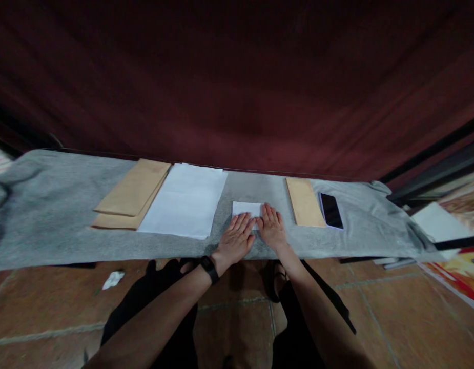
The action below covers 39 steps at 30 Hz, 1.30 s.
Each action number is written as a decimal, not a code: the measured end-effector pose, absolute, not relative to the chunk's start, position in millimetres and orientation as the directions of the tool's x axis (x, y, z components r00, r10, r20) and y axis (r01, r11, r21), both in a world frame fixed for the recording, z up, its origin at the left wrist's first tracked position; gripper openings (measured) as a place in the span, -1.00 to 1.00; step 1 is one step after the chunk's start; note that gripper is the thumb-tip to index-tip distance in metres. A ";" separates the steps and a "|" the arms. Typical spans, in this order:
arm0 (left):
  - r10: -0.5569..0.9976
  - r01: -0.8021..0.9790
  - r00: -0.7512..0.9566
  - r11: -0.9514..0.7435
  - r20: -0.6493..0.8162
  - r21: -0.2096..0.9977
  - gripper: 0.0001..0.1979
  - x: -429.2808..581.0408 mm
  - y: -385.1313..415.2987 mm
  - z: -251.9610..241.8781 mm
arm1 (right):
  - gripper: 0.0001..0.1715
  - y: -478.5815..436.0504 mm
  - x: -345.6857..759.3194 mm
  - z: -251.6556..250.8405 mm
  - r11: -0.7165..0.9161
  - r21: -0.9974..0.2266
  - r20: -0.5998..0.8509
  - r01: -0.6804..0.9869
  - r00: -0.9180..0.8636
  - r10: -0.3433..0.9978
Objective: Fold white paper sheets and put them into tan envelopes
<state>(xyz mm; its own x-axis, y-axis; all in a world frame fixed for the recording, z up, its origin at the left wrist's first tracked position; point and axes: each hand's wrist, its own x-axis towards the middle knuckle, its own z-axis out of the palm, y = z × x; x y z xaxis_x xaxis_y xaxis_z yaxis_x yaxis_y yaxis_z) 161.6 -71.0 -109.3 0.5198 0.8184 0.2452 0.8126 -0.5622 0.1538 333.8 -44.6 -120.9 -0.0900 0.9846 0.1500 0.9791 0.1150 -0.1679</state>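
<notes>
Dim throughout, brightest on the folded paper (246,208) and grey bench (48,215), murky across the dark red curtain (237,77), slightly soft, strongly bowed and smeared toward the edges, deep shadow over the floor (394,318).

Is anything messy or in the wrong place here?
Yes, one thing: a crumpled white paper scrap lies on the floor below the table's edge. On the grey cloth, the brown envelopes, the big white sheet and the phone lie tidy. The left hand and right hand rest flat on a small folded paper.
</notes>
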 end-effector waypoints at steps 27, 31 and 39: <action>0.769 0.758 0.613 -0.637 0.180 0.141 -0.46 163.3 -65.5 -103.7 | -0.34 -32.6 316.8 -105.1 0.320 -0.358 0.073 0.877 -0.315 0.946; 0.812 0.802 0.549 -0.579 0.200 0.147 -0.41 163.3 -61.9 -107.6 | -0.35 -32.5 320.5 -104.7 0.277 -0.294 0.066 0.915 -0.269 0.961; 0.900 0.888 0.370 -0.416 0.229 0.199 -0.38 159.9 -45.4 -113.8 | -0.37 -34.0 321.7 -107.5 0.219 -0.206 0.111 0.954 -0.200 0.973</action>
<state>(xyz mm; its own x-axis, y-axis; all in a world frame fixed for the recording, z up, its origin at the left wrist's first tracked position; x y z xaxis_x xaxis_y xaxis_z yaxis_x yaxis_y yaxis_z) 159.9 -45.4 -113.8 0.3702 0.9003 0.2290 0.8876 -0.4156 0.1985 321.7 -34.0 -107.5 -0.1999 0.9735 0.1114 0.9537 0.2194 -0.2057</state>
